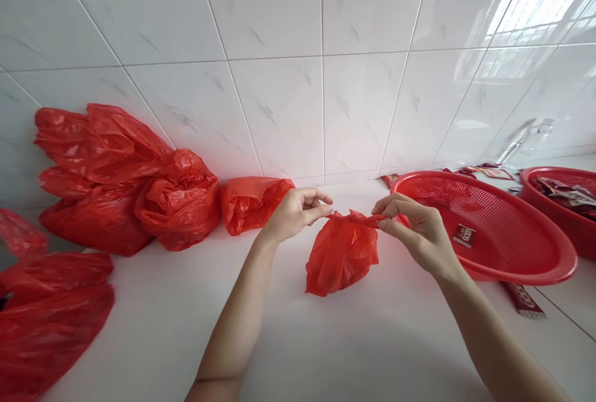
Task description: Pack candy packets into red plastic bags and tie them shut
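A small red plastic bag [342, 256] hangs between my two hands, low over the white counter, its top gathered and drawn out sideways. My left hand [300, 212] pinches one end of the gathered top between thumb and fingers. The opposite end is gripped by my right hand [414, 225], thumb against the curled fingers. What the bag holds, if anything, does not show through the plastic. Just beyond my left hand sits another red bag [254, 200], against the tiled wall. My right hand is close to the rim of a red plastic basket [549, 274].
Several bulky red bags [177, 203] stand on the left, with another red bag [56, 315] nearer me. A second red basket [535, 194] at far right holds dark packets. One dark red packet [521, 299] lies partly under the nearer basket. Tiled wall [279, 97] closes off the back.
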Demonstrator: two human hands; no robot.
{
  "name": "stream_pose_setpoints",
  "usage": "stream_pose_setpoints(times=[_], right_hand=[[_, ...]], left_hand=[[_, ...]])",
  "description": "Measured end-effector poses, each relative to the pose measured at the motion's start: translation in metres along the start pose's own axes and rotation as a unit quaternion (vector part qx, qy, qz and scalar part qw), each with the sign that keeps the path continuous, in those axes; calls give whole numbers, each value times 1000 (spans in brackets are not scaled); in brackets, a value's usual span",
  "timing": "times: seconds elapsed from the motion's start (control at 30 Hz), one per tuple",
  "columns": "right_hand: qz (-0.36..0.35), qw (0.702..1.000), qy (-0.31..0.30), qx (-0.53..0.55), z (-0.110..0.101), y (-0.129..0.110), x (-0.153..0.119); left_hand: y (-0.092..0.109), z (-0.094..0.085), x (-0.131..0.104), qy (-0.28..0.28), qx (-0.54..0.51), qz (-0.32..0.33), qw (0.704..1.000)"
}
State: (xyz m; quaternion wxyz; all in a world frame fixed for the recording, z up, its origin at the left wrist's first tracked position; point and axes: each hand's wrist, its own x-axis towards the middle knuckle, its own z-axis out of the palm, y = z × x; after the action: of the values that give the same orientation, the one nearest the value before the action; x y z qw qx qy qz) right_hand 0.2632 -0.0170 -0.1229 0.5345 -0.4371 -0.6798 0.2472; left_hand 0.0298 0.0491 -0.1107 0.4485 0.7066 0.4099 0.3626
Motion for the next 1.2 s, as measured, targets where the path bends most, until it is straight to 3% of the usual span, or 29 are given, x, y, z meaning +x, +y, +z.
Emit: stream_pose_setpoints(times=[0.2,0.4,0.57,0.67,0.8,0.93,1.07,1.13,1.2], right_hand=[[105,990,-68,-63,-19,-1,7],[102,985,-99,-94,-28,5,9],[92,988,-97,-73,-29,3,10],[86,993,-75,-23,-29,-1,10],[36,996,-32,75,-17,-4,5],[-14,994,-12,109,4,-9,-1],[-32,994,-13,100,12,-11,-3],[-27,993,-10,118,10,-6,-1],[-10,987,-44,153,8,1,2]], left_hand=[[-19,-27,11,1,48,-90,995],[-41,-43,20,37,22,-166,985],[-49,-46,23,74,8,-140,987],[-37,-45,18,110,-17,-41,993],[-6,-28,-2,114,-43,125,985],[16,14,-18,30,31,212,976],[18,45,-21,-7,64,206,976],[17,49,-20,-7,55,195,979],[17,47,-19,-3,37,188,981]])
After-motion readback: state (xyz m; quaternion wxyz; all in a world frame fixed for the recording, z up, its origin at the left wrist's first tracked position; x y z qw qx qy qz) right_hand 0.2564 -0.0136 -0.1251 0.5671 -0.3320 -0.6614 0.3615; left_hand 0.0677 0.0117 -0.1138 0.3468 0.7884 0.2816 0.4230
